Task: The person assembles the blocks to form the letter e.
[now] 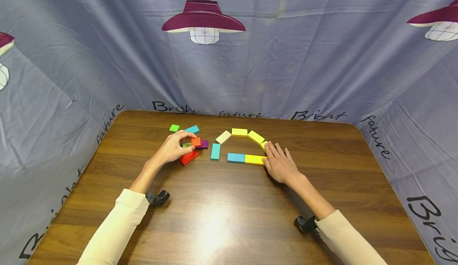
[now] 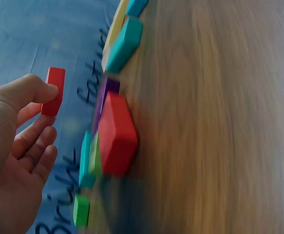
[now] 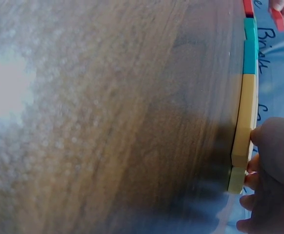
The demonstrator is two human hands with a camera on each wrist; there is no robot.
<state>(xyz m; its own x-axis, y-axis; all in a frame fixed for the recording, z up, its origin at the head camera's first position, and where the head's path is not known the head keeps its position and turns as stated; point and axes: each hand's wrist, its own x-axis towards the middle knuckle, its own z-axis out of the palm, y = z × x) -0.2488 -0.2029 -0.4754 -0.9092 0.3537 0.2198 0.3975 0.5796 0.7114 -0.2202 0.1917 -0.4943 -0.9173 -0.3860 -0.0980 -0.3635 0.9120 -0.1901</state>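
My left hand [image 1: 171, 149] pinches a small red block [image 2: 53, 92] between thumb and fingers, raised above the table. Under and around that hand lie a larger red block [image 1: 189, 158], a purple block [image 1: 204, 145], a blue block [image 1: 192, 129] and a green block [image 1: 174, 128]. Another green block [image 2: 95, 158] is partly hidden. With its fingers extended, my right hand [image 1: 281, 165] touches the right end of a block outline. There its fingertips partly cover a yellow block [image 1: 263, 145] and the end of a yellow block [image 1: 255, 160] in the bottom row.
The outline also has a teal block [image 1: 215, 152], a cream block [image 1: 224, 137], a yellow block [image 1: 239, 132], a slanted yellow block [image 1: 256, 137] and a blue block [image 1: 235, 158]. Printed curtains [image 1: 268, 70] hang behind the wooden table [image 1: 186, 225].
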